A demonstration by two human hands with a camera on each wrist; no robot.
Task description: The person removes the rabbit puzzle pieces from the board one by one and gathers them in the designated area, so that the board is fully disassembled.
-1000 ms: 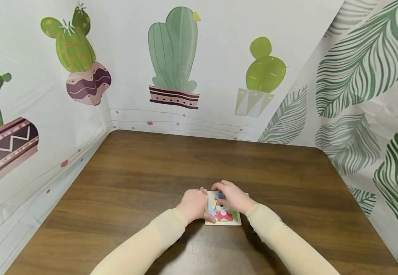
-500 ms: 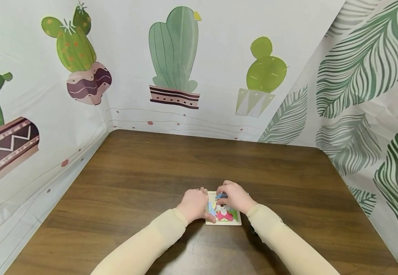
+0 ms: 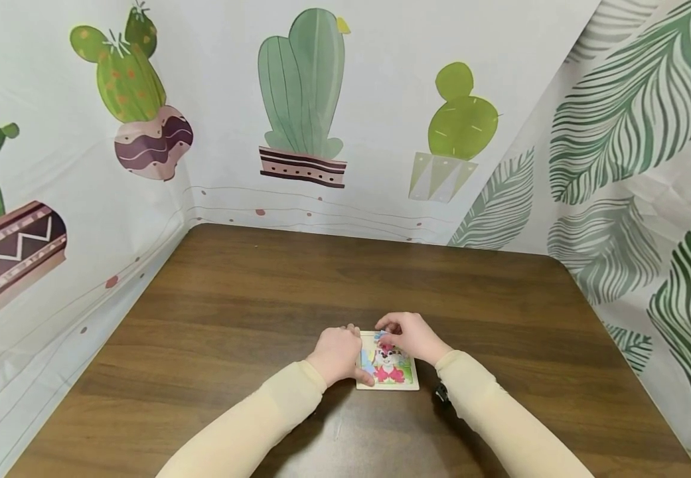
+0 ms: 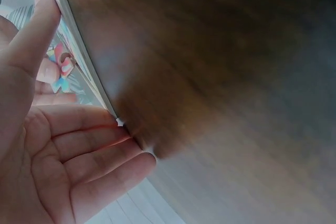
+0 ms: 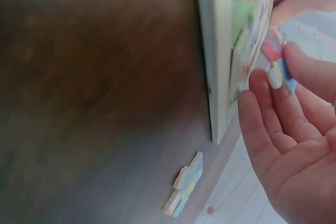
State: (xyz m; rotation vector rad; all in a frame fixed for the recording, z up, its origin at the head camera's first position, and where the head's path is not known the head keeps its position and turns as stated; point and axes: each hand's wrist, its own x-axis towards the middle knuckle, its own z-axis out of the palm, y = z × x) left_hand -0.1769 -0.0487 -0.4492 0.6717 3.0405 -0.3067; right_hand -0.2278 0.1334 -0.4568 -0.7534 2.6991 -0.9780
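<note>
A small square jigsaw puzzle in a pale wooden frame [image 3: 388, 389] lies on the table, showing a cartoon animal with pink-red parts. My left hand [image 3: 336, 355] steadies its left side. In the left wrist view, the thumb [image 4: 44, 17] presses the frame's rim while the other fingers lie nearly straight by its edge. Over the puzzle's far part, my right hand [image 3: 413, 335] pinches a puzzle piece [image 5: 286, 69] coloured blue and red between thumb and fingers. Whether that piece touches the puzzle cannot be told. Another piece under the right hand sits raised and tilted in the frame.
A loose puzzle piece [image 5: 184, 184] rests on the brown wooden table [image 3: 249, 292] beyond the frame, seen in the right wrist view. White cloth walls [image 3: 381, 119] printed with cacti and leaves enclose the table's back and sides. A black wrist device [image 3: 442, 393] shows under the right sleeve.
My right hand has shifted slightly right and its fingers have turned the held piece, so red now shows where blue did. The left hand and frame have stayed in place.
</note>
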